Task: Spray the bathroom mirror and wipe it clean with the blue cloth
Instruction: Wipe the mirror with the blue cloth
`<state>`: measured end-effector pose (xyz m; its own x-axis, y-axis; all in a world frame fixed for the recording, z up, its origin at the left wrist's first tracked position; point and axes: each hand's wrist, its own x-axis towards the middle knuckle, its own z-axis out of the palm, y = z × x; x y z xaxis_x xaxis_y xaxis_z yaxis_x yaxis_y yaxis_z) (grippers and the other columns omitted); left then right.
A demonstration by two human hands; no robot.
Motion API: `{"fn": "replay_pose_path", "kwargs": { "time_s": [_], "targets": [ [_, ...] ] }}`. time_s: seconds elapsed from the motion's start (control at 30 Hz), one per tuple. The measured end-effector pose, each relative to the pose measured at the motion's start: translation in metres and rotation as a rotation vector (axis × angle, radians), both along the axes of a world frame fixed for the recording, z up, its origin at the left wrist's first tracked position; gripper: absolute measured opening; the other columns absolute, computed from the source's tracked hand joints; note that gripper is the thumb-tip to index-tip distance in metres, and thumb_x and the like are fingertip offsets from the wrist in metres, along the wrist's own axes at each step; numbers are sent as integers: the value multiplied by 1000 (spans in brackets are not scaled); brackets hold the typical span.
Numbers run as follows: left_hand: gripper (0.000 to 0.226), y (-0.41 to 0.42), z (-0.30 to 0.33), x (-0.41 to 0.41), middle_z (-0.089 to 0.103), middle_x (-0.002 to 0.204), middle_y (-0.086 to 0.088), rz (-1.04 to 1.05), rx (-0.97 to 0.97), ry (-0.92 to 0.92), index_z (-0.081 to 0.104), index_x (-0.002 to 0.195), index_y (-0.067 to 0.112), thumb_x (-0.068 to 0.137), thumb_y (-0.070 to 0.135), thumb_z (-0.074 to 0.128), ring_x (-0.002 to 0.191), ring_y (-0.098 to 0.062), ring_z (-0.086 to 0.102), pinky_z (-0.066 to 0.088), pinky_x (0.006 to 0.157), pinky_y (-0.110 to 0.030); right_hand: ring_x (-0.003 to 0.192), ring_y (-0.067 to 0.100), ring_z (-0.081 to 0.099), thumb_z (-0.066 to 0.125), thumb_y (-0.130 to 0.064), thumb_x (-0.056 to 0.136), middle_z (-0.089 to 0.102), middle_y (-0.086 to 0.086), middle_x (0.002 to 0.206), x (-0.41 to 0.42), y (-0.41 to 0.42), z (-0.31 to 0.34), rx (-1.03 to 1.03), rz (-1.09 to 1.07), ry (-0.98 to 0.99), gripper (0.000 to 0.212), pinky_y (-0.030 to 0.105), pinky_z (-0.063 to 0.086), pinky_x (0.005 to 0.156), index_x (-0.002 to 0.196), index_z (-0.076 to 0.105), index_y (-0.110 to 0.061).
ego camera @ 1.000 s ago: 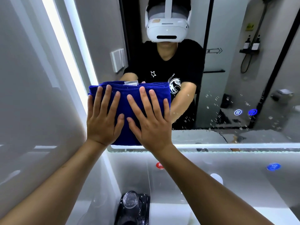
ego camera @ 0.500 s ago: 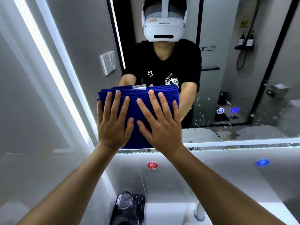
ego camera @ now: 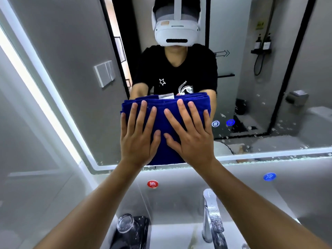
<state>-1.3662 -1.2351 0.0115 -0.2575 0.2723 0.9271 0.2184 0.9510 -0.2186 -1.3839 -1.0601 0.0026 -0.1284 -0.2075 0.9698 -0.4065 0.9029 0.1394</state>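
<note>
The mirror [ego camera: 269, 97] is speckled with droplets to the right. Both the left hand [ego camera: 137, 139] and right hand [ego camera: 191, 137] press flat, fingers spread, on the folded cloth [ego camera: 161, 112] low on the glass — keep even pressure, sweep right in overlapping passes.

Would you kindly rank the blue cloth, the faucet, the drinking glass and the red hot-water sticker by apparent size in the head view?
1. blue cloth, largest.
2. faucet.
3. drinking glass, though it and the faucet sit nearer the camera, so their ranking is unsure.
4. red sticker, smallest.
</note>
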Motion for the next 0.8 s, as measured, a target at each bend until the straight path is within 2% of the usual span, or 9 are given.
{"fn": "replay_pose_path", "kwargs": {
  "time_s": [0.3,0.43,0.53,0.67,0.8],
  "targets": [
    [58,74,2,-11,24,153,-10,-34,-8,8,5,155,24,102,35,26,150,-17,-1,5,121,-44,144,22,20,47,-52,95,30,4,152,-9,75,2,17,-25,4,60,45,14,119,147,31,-29],
    [53,109,4,-14,25,153,-10,-30,-11,-11,21,151,16,102,36,25,150,-16,-2,3,122,-43,144,22,19,46,-53,95,30,5,152,-13,110,2,8,-38,7,60,46,14,119,148,30,-29],
    [51,136,5,-15,25,152,-10,-23,-22,-11,25,148,14,101,36,27,150,-16,-3,2,122,-42,146,21,16,46,-53,95,30,5,152,-16,137,1,10,-47,0,61,46,13,119,148,29,-29],
    [51,171,5,-18,25,152,-10,-10,-32,-10,25,148,15,102,36,27,150,-17,-2,0,122,-42,150,17,3,45,-53,95,29,5,152,-20,172,-1,8,-55,-18,61,46,12,119,148,29,-29],
    [52,201,5,-20,24,153,-9,-11,-32,-22,22,149,16,102,36,27,150,-17,-3,1,122,-42,150,16,2,44,-53,95,30,5,152,-24,202,-1,12,-57,-16,60,45,12,119,148,30,-29]
  ]
}}
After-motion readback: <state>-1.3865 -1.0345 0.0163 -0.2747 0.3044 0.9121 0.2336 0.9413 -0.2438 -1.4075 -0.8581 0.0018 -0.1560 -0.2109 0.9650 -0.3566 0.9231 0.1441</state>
